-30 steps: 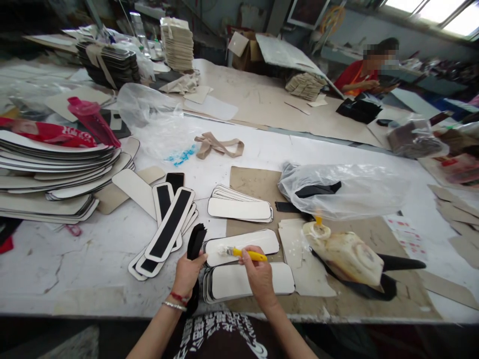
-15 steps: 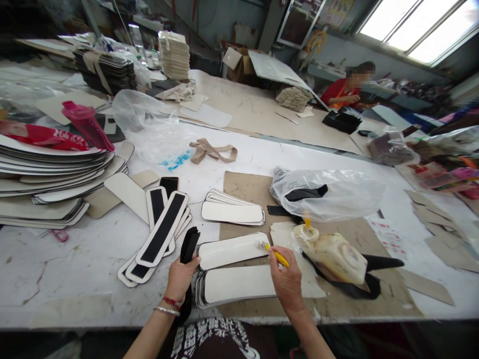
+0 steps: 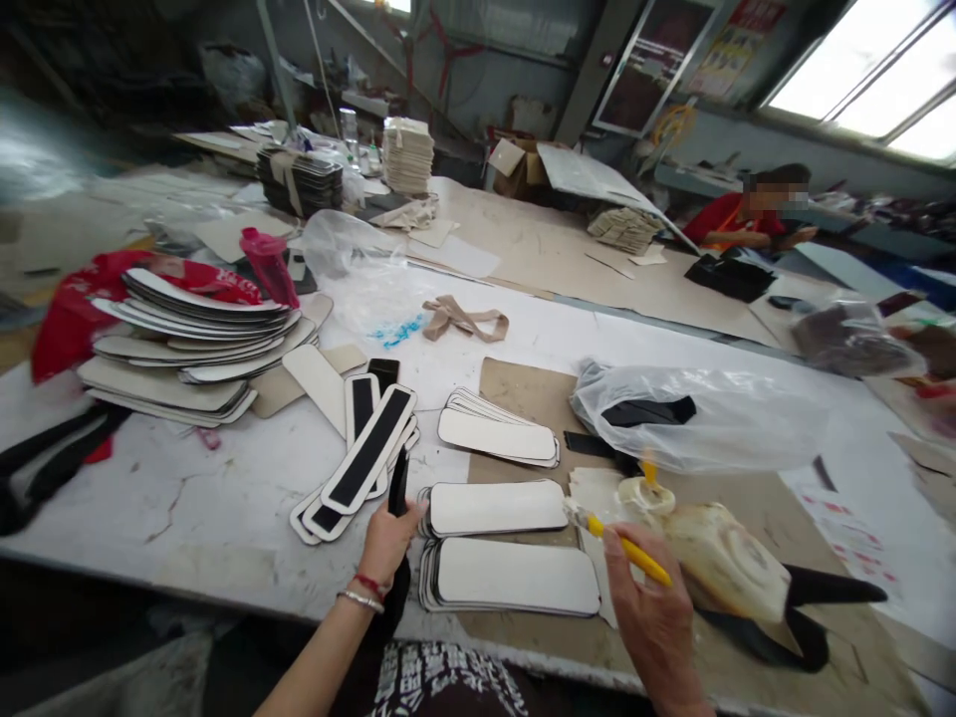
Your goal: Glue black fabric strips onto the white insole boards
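Note:
In my right hand point(image 3: 651, 597) is a brush point(image 3: 631, 551) with a yellow handle, its pale bristles at the right end of a long white rounded panel point(image 3: 497, 508). My left hand point(image 3: 389, 543) grips black strips point(image 3: 400, 488), seen nearly edge-on, and its fingers are by the left end of that panel. A stack of similar white panels point(image 3: 519, 576) lies just nearer to me. To the left are crossed white panels with black strips point(image 3: 371, 448) along their middles. Right of the brush sits a stained cream plastic container point(image 3: 728, 558) with a yellow piece at its opening.
A fanned stack of white panels point(image 3: 497, 430) lies beyond my hands. Behind the container is a clear plastic bag point(image 3: 747, 408) with black material inside. Large curved panels point(image 3: 171, 378) are piled at left, near a pink bottle point(image 3: 267, 264). A person in red point(image 3: 721, 221) sits across the table.
The brush has moved from the panel's upper surface to its right end. The black strips in my left hand have turned edge-on. The whole view has swung to the left.

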Tool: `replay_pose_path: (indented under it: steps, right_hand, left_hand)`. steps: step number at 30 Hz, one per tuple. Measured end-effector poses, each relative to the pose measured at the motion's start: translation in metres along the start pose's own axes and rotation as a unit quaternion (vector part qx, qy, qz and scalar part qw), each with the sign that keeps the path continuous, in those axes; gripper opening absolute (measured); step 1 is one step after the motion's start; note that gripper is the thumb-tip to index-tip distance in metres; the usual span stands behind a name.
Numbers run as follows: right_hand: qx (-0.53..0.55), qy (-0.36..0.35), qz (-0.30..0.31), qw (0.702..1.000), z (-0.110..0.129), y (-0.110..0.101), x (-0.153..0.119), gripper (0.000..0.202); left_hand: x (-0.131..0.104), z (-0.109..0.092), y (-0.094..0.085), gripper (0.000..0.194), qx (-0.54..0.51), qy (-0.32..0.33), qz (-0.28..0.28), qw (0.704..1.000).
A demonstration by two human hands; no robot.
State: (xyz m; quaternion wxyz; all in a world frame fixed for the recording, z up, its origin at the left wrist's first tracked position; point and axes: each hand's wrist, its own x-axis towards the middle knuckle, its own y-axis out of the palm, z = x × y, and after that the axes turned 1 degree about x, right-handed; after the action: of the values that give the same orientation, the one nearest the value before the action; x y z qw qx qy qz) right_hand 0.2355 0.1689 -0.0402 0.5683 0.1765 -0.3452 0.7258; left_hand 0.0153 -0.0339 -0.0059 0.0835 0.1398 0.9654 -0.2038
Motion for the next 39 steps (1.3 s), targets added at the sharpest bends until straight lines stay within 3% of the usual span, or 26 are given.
replay_pose_path:
  steps: [3,5,8,12,17,21,25,27,31,36,39]
  right_hand:
    - [0.016,0.022,0.05,0.998,0.006,-0.001,0.005,0.022]
    - [0.073,0.075,0.107,0.989,0.016,0.004,0.006,0.024]
    - [0.179,0.146,0.205,0.951,0.042,0.02,0.008,0.027]
    - [0.287,0.198,0.295,0.89,0.084,0.047,0.015,0.033]
    - [0.398,0.308,0.359,0.786,0.11,0.062,0.012,0.033]
    - [0.426,0.311,0.353,0.772,0.105,0.059,0.001,0.031]
    - [0.48,0.329,0.374,0.722,0.1,0.054,-0.004,0.031]
    - [0.462,0.335,0.372,0.732,0.096,0.054,-0.006,0.032]
    - [0.365,0.348,0.323,0.801,0.087,0.052,-0.011,0.037]
    - [0.369,0.424,0.268,0.782,0.072,0.04,-0.005,0.05]
    - [0.366,0.425,0.217,0.799,0.058,0.034,0.001,0.046]
  left_hand:
    - [-0.014,-0.012,-0.012,0.055,-0.031,0.007,0.012,0.999]
    - [-0.029,-0.024,-0.016,0.051,-0.087,-0.003,0.075,0.993]
    - [-0.052,-0.043,-0.017,0.05,-0.165,-0.038,0.183,0.968]
    - [-0.078,-0.058,-0.011,0.051,-0.168,-0.051,0.249,0.952]
    - [-0.097,-0.06,0.003,0.053,-0.106,-0.039,0.287,0.951]
    - [-0.099,-0.051,0.01,0.053,-0.112,-0.046,0.282,0.952]
    - [-0.097,-0.044,0.014,0.052,-0.109,-0.047,0.285,0.951]
    - [-0.096,-0.043,0.017,0.052,-0.101,-0.048,0.289,0.951]
    - [-0.095,-0.04,0.023,0.053,-0.105,-0.048,0.3,0.947]
    - [-0.097,-0.032,0.028,0.05,-0.089,-0.069,0.313,0.943]
    - [-0.101,-0.028,0.031,0.045,-0.062,-0.074,0.341,0.935]
